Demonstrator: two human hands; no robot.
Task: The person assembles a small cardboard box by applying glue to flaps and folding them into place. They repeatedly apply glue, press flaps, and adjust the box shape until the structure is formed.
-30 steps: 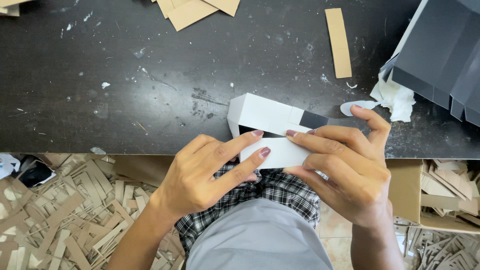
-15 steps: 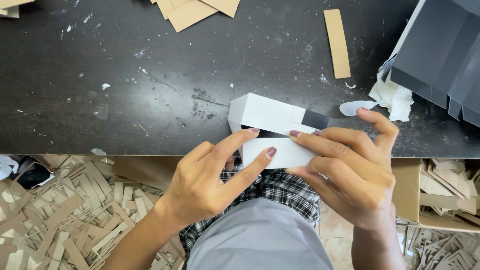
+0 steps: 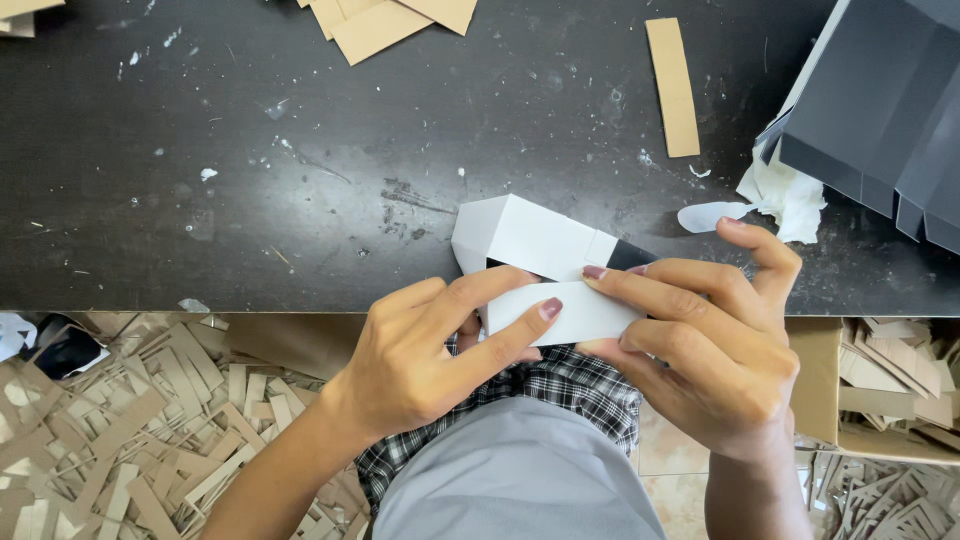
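At the near edge of the dark, scuffed worktable, a small white folded-card box with a black end panel lies half over the table's lip, its long flap turned down toward the person. The box is pale and matt, its left end folded to a blunt point, and the black part shows only as a narrow wedge at its right end. The left hand presses the flap from the left, two fingers stretched flat along it; the right hand closes on the box's right end, fingers laid across the flap and thumb raised behind. Both hands are clamped on the box.

The underside of the flap and most of the black end sit behind the right hand, so how that end is folded cannot be told. What may be a second layer of card under the flap is hard to make out.

Just beyond the right thumb lie a crumpled white scrap of paper and a pale oval sliver. A stack of dark grey flat cartons is cut off by the top right corner. A brown cardboard strip lies upright on the table, and brown card offcuts are clipped by the top edge. Below the table, heaps of brown card strips cover the floor at left, and an open brown cardboard bin of scraps stands at right.
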